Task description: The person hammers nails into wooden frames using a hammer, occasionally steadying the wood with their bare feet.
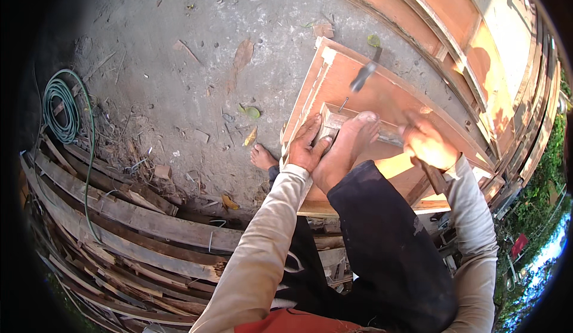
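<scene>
In my right hand (430, 145) is a hammer, gripped by its wooden handle (434, 179). Its dark metal head (363, 77) hangs over a framed plywood panel (388, 86), and the upper handle is smeared by motion. A nail (343, 104) stands up, slightly tilted, at the end of a short wooden strip (332, 120) on the panel. Around that strip, just below the nail, close the fingers of my left hand (307, 149). My bare right foot (352, 142) presses on the panel beside the strip. The hammer head is apart from the nail.
Another framed plywood panel (412, 19) lies at the far right, with long boards (533, 103) beyond it. Stacked old planks (137, 219) fill the lower left, below a coiled green hose (59, 109). Leaves and wood scraps litter the concrete floor (149, 46).
</scene>
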`<action>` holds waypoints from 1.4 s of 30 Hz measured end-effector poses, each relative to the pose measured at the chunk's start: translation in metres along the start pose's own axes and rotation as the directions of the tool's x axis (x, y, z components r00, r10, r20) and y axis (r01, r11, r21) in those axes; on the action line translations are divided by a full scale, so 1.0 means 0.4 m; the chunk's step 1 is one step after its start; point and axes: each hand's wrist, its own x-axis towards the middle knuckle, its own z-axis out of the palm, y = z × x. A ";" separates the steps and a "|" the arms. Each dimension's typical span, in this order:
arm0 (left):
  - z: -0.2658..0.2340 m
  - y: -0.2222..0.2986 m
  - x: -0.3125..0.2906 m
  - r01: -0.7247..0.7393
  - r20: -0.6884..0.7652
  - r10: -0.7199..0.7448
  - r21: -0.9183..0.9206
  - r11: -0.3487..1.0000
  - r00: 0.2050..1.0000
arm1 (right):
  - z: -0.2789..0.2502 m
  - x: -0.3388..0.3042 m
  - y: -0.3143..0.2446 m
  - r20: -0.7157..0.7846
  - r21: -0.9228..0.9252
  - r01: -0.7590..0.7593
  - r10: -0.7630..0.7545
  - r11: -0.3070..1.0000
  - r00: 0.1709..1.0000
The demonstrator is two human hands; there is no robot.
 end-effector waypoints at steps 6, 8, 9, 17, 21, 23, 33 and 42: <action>0.013 0.022 -0.006 0.003 -0.055 0.003 0.117 0.993 0.998 | -0.042 -0.011 -0.046 -0.417 0.336 0.362 -0.207 0.870 0.885; 0.004 0.019 -0.009 -0.002 -0.064 0.010 0.132 0.991 0.998 | -0.094 -0.021 -0.107 -0.567 0.092 0.597 -0.451 0.797 0.689; 0.001 0.019 -0.004 -0.003 -0.060 0.012 0.143 0.990 0.998 | -0.085 0.002 -0.109 -0.636 0.085 0.648 -0.459 0.757 0.620; 0.020 0.016 -0.008 -0.044 -0.039 0.052 0.190 0.981 0.998 | -0.001 -0.019 -0.026 -0.004 0.020 0.167 -0.167 0.986 0.986; 0.010 0.043 -0.004 -0.002 -0.056 0.010 0.144 0.990 0.998 | -0.079 -0.044 -0.144 -0.559 0.187 0.607 -0.425 0.772 0.712; 0.023 0.021 -0.006 0.085 -0.087 -0.089 -0.057 0.995 0.992 | -0.069 0.021 -0.133 -0.715 0.094 0.729 -0.464 0.677 0.523; 0.039 0.008 -0.029 0.165 -0.094 -0.194 -0.254 0.953 0.976 | -0.043 -0.039 -0.105 -0.544 0.119 0.488 -0.354 0.865 0.761; 0.045 0.041 -0.002 0.148 -0.104 -0.175 -0.229 0.962 0.979 | 0.002 -0.003 -0.027 0.104 -0.728 0.249 -0.255 0.638 0.961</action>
